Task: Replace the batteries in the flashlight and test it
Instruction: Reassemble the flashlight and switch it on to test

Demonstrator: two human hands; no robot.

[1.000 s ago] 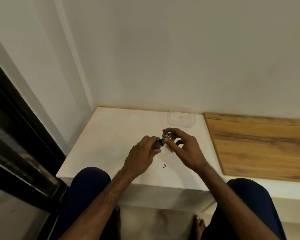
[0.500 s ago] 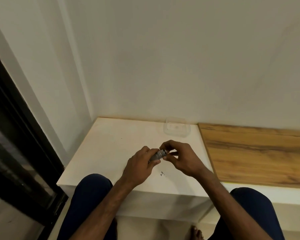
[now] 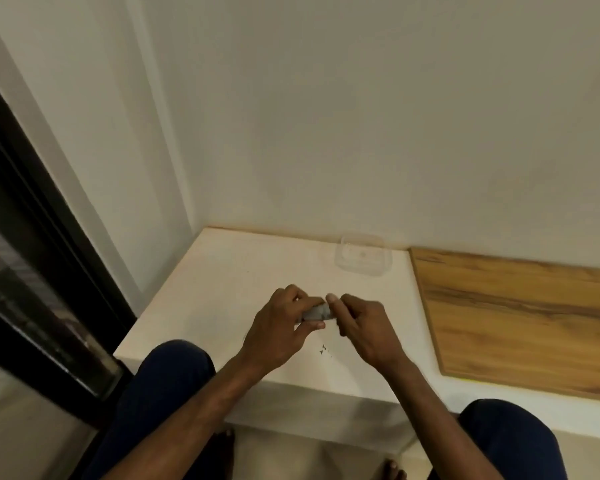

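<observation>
Flashlight (image 3: 316, 312) held level above my white counter (image 3: 222, 289), left hand (image 3: 281, 329) grip closed around its body, right hand (image 3: 364, 325) grip pinching its end, clear plastic container (image 3: 362, 255) near the wall.

2 hands (image 3: 278, 327), 1 flashlight (image 3: 317, 312), 1 clear container (image 3: 362, 256), 1 wood board (image 3: 520, 313)

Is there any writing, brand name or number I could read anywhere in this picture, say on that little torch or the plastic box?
None can be read.
flashlight: held between the left hand and the right hand; mostly covered and blurred, no marking legible.
clear plastic container: a faint mark on its base, too blurred to read.
small dark marks on the white table: scratches or specks, not letters.
</observation>
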